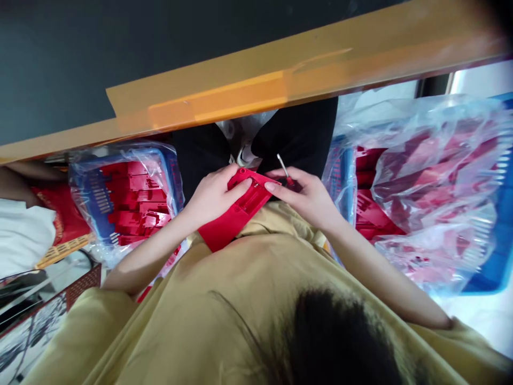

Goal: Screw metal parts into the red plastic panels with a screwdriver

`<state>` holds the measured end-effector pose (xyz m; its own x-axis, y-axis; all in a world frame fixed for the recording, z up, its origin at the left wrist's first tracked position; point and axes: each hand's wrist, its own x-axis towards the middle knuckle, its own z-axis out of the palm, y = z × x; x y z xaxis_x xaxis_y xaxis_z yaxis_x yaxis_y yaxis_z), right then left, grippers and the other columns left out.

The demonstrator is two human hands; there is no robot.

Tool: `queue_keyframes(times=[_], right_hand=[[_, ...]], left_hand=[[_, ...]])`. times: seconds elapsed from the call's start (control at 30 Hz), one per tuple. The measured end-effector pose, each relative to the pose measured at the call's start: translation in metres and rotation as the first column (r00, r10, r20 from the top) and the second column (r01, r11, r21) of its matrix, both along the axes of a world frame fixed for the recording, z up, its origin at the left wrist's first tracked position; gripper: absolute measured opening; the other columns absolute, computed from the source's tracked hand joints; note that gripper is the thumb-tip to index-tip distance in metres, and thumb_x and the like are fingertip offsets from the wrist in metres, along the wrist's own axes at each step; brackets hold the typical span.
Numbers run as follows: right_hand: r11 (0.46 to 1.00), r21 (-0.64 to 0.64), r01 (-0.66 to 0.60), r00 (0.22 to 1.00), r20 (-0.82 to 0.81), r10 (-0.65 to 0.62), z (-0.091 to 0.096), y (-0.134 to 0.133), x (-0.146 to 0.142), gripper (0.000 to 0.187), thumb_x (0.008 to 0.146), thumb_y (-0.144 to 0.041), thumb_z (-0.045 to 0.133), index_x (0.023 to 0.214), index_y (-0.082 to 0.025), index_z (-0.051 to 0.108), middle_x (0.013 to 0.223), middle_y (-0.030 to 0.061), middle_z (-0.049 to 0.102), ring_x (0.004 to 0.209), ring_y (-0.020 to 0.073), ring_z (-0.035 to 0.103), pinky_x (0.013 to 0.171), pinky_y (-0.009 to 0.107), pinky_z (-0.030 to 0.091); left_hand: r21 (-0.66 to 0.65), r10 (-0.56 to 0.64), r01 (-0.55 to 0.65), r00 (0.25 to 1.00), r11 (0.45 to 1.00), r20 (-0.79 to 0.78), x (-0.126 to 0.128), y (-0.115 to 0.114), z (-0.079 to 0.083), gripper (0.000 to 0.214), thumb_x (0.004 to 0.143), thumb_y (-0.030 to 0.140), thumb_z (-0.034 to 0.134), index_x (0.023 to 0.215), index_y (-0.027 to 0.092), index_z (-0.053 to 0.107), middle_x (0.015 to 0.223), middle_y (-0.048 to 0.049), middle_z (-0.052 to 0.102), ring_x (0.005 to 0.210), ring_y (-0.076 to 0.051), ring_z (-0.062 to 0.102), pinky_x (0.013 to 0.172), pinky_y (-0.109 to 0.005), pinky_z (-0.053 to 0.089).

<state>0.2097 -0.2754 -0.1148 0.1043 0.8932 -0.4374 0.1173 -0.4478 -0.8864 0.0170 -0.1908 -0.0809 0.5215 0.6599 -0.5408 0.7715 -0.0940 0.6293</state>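
Setting: a cramped seat below an orange-edged surface [280,80] was shown, with lined baskets packed in on both sides.
Nearest: dark hair and a mustard shirt [224,299] filled the lower frame, with both forearms stretched forward from it.
Red part [236,214]: a flat red plastic moulding was held over the lap, against the shirt's front and between the two hands, its far end tilted up to the right.
Left hand [212,195]: its grip was closed on the part's upper left edge, with the fingers laid over the top.
Right hand [308,195]: its grip was closed on a thin metal-tipped tool [282,164], while the forefinger was laid on the part's far end, nearly touching the left fingertips.
Left basket [124,198]: a blue basket lined with clear plastic and stacked with red parts was seen just beside the left wrist.
Right basket [492,235]: a second blue basket, filled under crumpled plastic, was seen beside the right forearm.
Trousers [296,133]: black knees were seen beyond the hands, under the surface.
Co-worker: an arm [16,182] at far left lay well apart from the work.
Risk: the tool was judged liable to slip onto the left fingertips, the hands being set so close. The part could be dropped between the knees if the left grip were loosened, since nothing but the lap was under it.
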Motion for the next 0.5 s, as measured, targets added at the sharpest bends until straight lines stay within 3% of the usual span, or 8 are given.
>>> queue_keyframes(times=[0.1,0.23,0.4,0.5], right_hand=[[0.998,0.024,0.055,0.992,-0.120,-0.051,0.002,-0.008,-0.006,0.023,0.081,-0.040,0.073,0.089,-0.018,0.073,0.073,-0.0015,0.065,0.060,0.0096,0.051,0.060,0.026,0.044],[0.961,0.235,0.147,0.989,-0.028,-0.144,0.016,-0.014,-0.013,0.008,0.081,-0.028,0.075,0.084,-0.021,0.074,0.084,0.0004,0.067,0.076,0.0126,0.060,0.071,0.029,0.050],[0.891,0.450,0.052,0.989,0.097,-0.107,0.041,-0.018,-0.010,0.007,0.080,-0.023,0.076,0.087,-0.022,0.076,0.085,0.0027,0.063,0.076,0.0146,0.060,0.064,0.030,0.051],[0.828,0.561,-0.009,0.994,0.095,-0.054,0.050,-0.022,-0.006,0.013,0.079,-0.033,0.079,0.087,-0.023,0.075,0.082,0.0033,0.059,0.070,0.0145,0.056,0.057,0.030,0.048]], left_hand=[[0.089,-0.044,0.044,0.999,0.995,0.000,0.003,-0.001,0.007,0.029,0.096,0.040,0.051,0.078,0.017,0.052,0.069,0.0030,0.056,0.061,-0.010,0.050,0.058,-0.024,0.032],[0.139,-0.058,0.052,0.997,0.989,0.042,0.003,-0.005,0.020,0.029,0.096,0.039,0.052,0.077,0.017,0.048,0.064,0.0050,0.053,0.055,-0.008,0.046,0.055,-0.022,0.030],[0.254,-0.171,0.098,0.943,0.962,0.284,-0.006,-0.009,0.039,0.018,0.094,0.032,0.055,0.086,0.017,0.050,0.072,0.0044,0.053,0.061,-0.006,0.049,0.057,-0.019,0.037],[0.367,-0.267,0.113,0.875,0.923,0.403,-0.010,-0.012,0.048,0.013,0.092,0.029,0.056,0.091,0.018,0.051,0.076,0.0026,0.053,0.063,-0.007,0.049,0.055,-0.018,0.039]])
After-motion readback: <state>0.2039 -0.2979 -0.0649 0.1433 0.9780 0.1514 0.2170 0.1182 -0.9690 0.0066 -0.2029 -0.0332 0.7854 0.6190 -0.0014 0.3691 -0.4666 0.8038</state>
